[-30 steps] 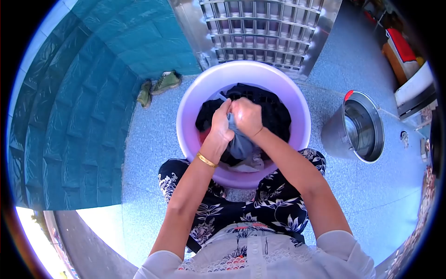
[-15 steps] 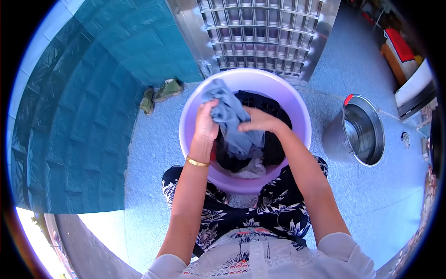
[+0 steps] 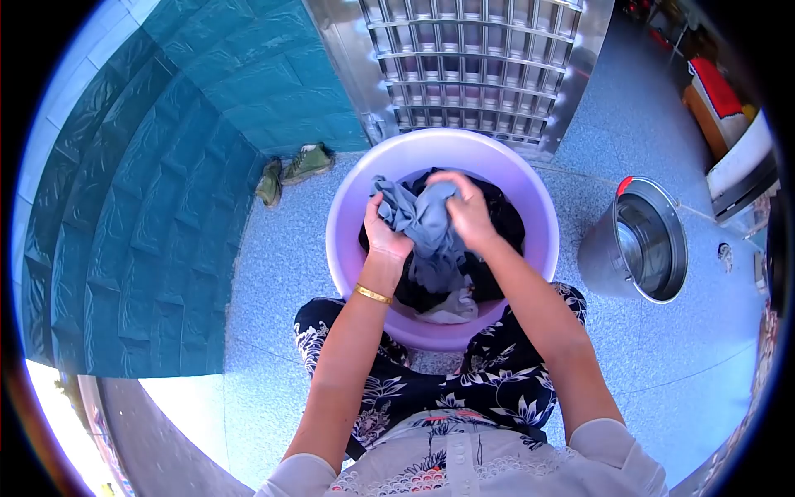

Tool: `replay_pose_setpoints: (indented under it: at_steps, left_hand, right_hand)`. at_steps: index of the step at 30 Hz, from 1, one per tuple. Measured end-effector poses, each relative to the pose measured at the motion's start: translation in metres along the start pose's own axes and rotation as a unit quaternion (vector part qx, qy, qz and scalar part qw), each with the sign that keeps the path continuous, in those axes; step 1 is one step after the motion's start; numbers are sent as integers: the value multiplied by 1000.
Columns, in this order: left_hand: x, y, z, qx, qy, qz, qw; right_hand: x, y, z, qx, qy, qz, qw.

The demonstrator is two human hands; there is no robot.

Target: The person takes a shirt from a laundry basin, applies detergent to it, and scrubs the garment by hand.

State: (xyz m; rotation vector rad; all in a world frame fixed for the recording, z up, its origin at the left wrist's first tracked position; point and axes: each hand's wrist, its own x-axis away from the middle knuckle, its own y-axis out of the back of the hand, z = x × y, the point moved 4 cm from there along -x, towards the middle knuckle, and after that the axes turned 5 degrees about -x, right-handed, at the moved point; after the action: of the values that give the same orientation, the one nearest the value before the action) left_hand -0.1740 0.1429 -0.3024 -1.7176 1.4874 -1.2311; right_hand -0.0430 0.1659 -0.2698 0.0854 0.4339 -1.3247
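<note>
Bunched between my hands is a grey-blue garment (image 3: 431, 219), its lower end hanging down onto the laundry. My left hand (image 3: 384, 232) grips its left side, palm turned up and thumb against the cloth. On the right side, my right hand (image 3: 466, 211) has its fingers curled over the top of the same garment. Beneath lies a large lilac basin (image 3: 542, 219) holding dark clothes (image 3: 501, 207). A white cloth (image 3: 451, 308) rests at the basin's near side. The garment's exact kind cannot be made out.
A metal bucket (image 3: 609, 248) with a red mark on its rim stands to the right. Green shoes (image 3: 306, 164) sit by the teal tiled wall (image 3: 149, 224) at left. Behind the basin rises a metal grille door (image 3: 472, 70). My knees flank the basin.
The garment has been gathered into a tighter bunch. My right hand has moved up from the garment's side to its top, and my left hand is slightly lower and further right.
</note>
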Motion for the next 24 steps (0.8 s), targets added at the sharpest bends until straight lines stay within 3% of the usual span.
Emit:
replay_pose_setpoints:
  at_steps: [2,3,4,8,10,12,14,16,18,19,22,24]
  left_hand:
    - [-5,0,3,3,-26,-10,1000]
    - [-3,4,2,-136,-5,-36,990]
    - [-6,8,4,-170,62,36,983]
    - [-9,16,14,-110,95,165,976]
    - [1,12,27,-101,131,199,966]
    - [10,0,35,-79,67,-77,992]
    - [8,0,36,-79,88,-53,992]
    - [4,-1,31,-112,49,-29,992]
    - [1,7,21,-115,28,-51,992]
    - [0,10,11,-151,38,-43,987]
    - [0,7,-1,-351,-48,-70,933]
    - [-7,20,8,-241,121,-128,954]
  right_hand:
    - [23,-38,23,161,149,145,965]
    - [40,-56,44,209,187,164,946]
    - [53,-71,60,255,223,181,923]
    - [58,-82,55,289,272,154,905]
    - [44,-58,25,344,290,67,890]
    - [20,-32,10,337,273,-39,900]
    - [15,-24,3,344,268,-58,898]
    - [16,-23,6,351,263,-76,895]
    - [23,-38,9,364,216,-36,905]
    - [34,-51,19,376,236,16,896]
    - [67,-81,44,315,257,128,905]
    - [58,-70,27,298,256,103,914]
